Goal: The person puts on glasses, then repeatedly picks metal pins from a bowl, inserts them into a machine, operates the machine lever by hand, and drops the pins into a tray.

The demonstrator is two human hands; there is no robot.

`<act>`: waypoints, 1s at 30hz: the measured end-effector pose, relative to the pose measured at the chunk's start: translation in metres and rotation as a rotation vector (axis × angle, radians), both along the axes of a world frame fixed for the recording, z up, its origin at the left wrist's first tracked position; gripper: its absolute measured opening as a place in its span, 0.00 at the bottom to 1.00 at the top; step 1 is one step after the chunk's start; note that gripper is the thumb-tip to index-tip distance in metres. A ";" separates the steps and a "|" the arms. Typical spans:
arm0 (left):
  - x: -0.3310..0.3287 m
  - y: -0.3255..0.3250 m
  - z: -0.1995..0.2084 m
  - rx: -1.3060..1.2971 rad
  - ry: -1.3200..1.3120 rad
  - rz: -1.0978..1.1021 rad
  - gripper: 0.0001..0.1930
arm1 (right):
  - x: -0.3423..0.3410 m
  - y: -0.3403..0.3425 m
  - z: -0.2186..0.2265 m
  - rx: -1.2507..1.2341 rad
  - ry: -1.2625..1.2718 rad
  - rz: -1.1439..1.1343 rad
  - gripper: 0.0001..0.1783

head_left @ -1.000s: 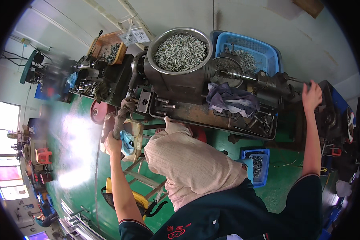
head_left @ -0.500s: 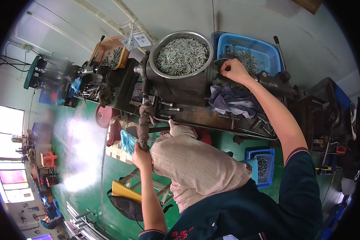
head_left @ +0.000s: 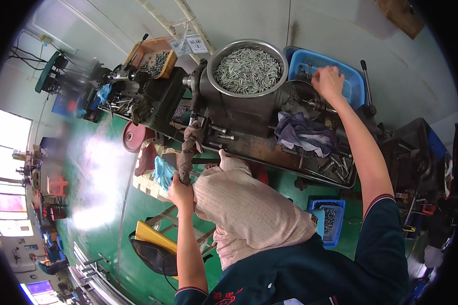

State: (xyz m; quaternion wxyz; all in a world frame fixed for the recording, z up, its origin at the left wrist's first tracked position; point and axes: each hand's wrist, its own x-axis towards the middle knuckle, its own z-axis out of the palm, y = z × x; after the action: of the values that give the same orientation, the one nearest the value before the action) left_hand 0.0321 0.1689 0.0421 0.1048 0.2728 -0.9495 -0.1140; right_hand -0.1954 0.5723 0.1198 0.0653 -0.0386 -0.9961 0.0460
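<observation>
My left hand is wrapped around the lower end of a lever bound in brown cloth, which hangs from the left side of a dark metal machine. A light blue cloth is beside that hand. My right hand is over the blue plastic basket, to the right of the machine's round spindle part. Its fingers are curled downward, and anything between them is hidden. On top of the machine sits a round steel bowl heaped with small metal pins.
Below the spindle, a purple-grey rag lies on the machine's tray, near metal rods. A blue bin of small parts stands on the green floor. At left are another machine and an orange basket. Beige cloth covers my lap.
My right hand has moved from the spindle up and right to the blue basket. The left hand still grips the cloth-bound lever. The whole view has shifted slightly.
</observation>
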 end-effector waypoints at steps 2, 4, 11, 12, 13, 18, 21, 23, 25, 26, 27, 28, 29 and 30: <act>-0.001 0.001 0.001 -0.008 -0.003 0.001 0.09 | -0.006 -0.001 0.007 -0.025 0.608 0.072 0.06; -0.001 0.002 0.000 0.002 0.012 -0.009 0.09 | -0.005 -0.027 0.032 -0.229 0.655 0.289 0.06; -0.001 0.002 0.003 -0.002 0.016 -0.014 0.09 | -0.014 -0.106 0.051 -0.243 0.467 0.841 0.04; -0.001 0.002 0.003 0.001 0.010 -0.010 0.09 | -0.015 -0.110 0.051 -0.245 0.469 0.842 0.04; -0.001 0.001 0.003 0.005 0.005 -0.006 0.09 | -0.017 -0.114 0.051 -0.169 0.452 0.813 0.02; -0.001 0.002 0.005 -0.008 0.008 -0.005 0.09 | -0.020 -0.122 0.057 -0.093 0.297 0.713 0.02; -0.001 0.005 0.006 -0.007 0.011 -0.008 0.08 | -0.029 -0.120 0.055 -0.174 0.206 0.672 0.03; 0.000 0.004 0.003 -0.010 0.017 -0.010 0.08 | -0.036 -0.114 0.052 -0.379 0.180 0.706 0.04; 0.000 0.002 0.000 -0.003 0.017 -0.022 0.08 | -0.041 -0.105 0.055 -0.584 0.114 0.695 0.05; 0.000 0.001 -0.001 -0.001 0.014 -0.020 0.08 | -0.040 -0.101 0.058 -0.787 0.038 0.682 0.05; 0.001 0.001 0.001 0.000 0.013 -0.019 0.08 | -0.037 -0.092 0.063 -0.785 0.036 0.679 0.05; 0.001 0.001 0.002 0.002 0.012 -0.019 0.08 | -0.033 -0.081 0.068 -0.886 0.074 0.632 0.06; 0.001 0.001 0.001 0.008 0.007 -0.021 0.08 | -0.030 -0.069 0.067 -0.984 0.111 0.582 0.06; 0.001 0.001 0.002 0.006 0.020 -0.020 0.09 | -0.029 -0.053 0.063 -0.977 0.106 0.577 0.06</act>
State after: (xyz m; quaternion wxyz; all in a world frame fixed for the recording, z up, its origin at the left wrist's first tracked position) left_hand 0.0329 0.1704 0.0437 0.1121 0.2625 -0.9508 -0.1205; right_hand -0.2240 0.5190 0.1829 0.0748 0.2115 -0.8246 0.5193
